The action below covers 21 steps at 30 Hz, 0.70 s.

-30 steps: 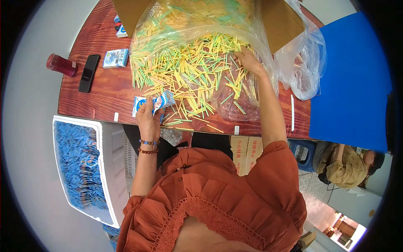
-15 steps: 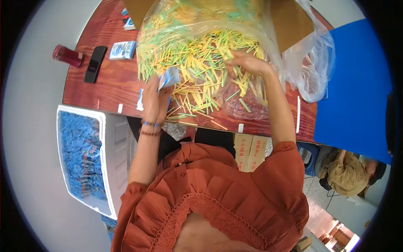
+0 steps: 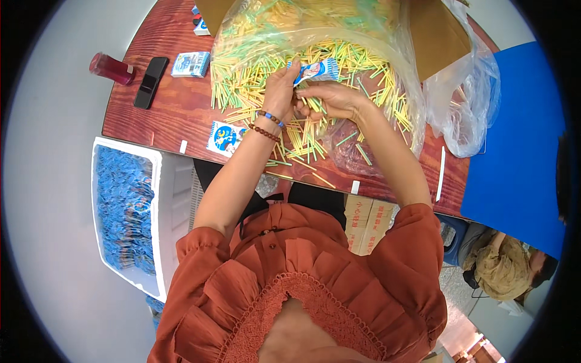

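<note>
My left hand, with two beaded bracelets at the wrist, is closed on a small blue-and-white packet held out to the right. Just below the packet, my right hand has its fingers curled round several thin yellow and green sticks. Both hands are close together over a wide pile of loose yellow and green sticks, which spills from a large clear plastic bag. Another blue-and-white packet lies flat on the table beside my left forearm.
On the red wooden table lie a black phone, a red bottle and more packets. A white foam box full of blue packets stands at left. Beyond are cardboard, crumpled clear plastic and a blue board.
My left hand has moved right and away from me with the packet. My right hand has come left out of the pile, now with sticks in its fingers. The view has shifted slightly.
</note>
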### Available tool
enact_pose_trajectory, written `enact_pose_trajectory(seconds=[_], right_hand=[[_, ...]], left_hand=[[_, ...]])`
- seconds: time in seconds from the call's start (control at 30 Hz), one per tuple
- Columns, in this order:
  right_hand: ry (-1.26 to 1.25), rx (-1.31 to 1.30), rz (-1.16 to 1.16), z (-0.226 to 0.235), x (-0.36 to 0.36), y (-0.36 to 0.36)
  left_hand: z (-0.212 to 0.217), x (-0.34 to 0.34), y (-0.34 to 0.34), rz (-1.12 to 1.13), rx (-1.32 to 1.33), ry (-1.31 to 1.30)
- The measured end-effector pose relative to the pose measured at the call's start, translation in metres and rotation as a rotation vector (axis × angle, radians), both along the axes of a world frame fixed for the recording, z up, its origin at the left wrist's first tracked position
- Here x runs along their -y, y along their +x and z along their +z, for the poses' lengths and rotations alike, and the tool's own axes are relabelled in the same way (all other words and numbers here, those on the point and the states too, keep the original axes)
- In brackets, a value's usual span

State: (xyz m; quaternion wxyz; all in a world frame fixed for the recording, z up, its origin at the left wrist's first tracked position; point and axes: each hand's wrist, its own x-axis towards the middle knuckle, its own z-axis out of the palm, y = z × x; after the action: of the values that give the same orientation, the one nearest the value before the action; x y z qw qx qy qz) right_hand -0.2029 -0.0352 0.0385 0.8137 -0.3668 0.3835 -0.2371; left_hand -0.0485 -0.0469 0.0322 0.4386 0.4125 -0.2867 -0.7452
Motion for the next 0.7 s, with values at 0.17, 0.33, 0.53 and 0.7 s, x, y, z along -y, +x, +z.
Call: enact_pose_trajectory(seconds=[0.17,0.33,0.53,0.7], right_hand=[[-0.035,0.170,-0.320,-0.013,0.000,0.010],[-0.088,0.591,-0.666,-0.022,-0.017,0.056],[-0.336,0.333,-0.955,-0.016,-0.038,0.099],[-0.227,0.567,-0.987,-0.006,-0.035,0.095]], left_hand=[[-0.020,0.010,0.009,0.330,-0.322,-0.067],[-0.019,-0.017,0.008,0.263,-0.350,-0.031],[-0.019,-0.024,0.011,0.435,-0.452,0.132],[-0.012,-0.020,0.014,0.435,-0.487,0.121]])
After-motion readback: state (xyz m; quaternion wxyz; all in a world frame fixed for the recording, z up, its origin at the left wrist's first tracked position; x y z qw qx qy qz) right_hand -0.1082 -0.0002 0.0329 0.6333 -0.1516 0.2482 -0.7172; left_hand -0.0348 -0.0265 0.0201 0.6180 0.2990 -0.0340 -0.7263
